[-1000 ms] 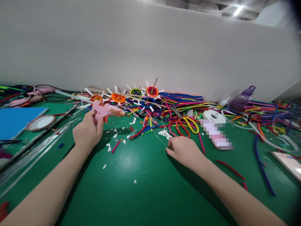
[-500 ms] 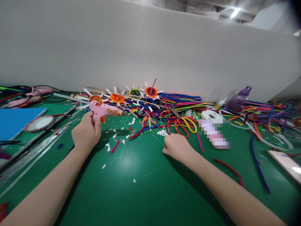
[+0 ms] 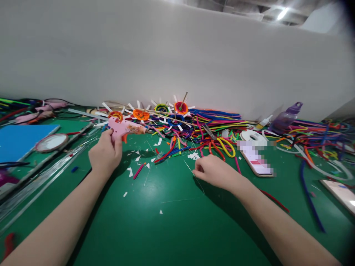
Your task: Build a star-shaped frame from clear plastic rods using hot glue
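My left hand is closed around the handle of a pink glue gun, its browned nozzle aimed right. My right hand hovers low over the green table, fingers curled in and thumb close to them. What it pinches, if anything, is hidden. A fine glue strand runs close beside its fingertips. Just behind that hand lies a small heap of white paper bits. Scissors with yellow and red handles rest farther back. Small pipe-cleaner bowls, among them an orange one, stand along the back with white strips sticking out.
Bundled pipe cleaners line the wall. To the right are a white tape roll, a phone, a purple bottle and another phone. Clear glue sticks and a blue board lie left.
The view has shifted slightly, so most things sit a little farther right. My right hand has turned a bit, its fingers loosening slightly. The glue gun stays in my left hand.
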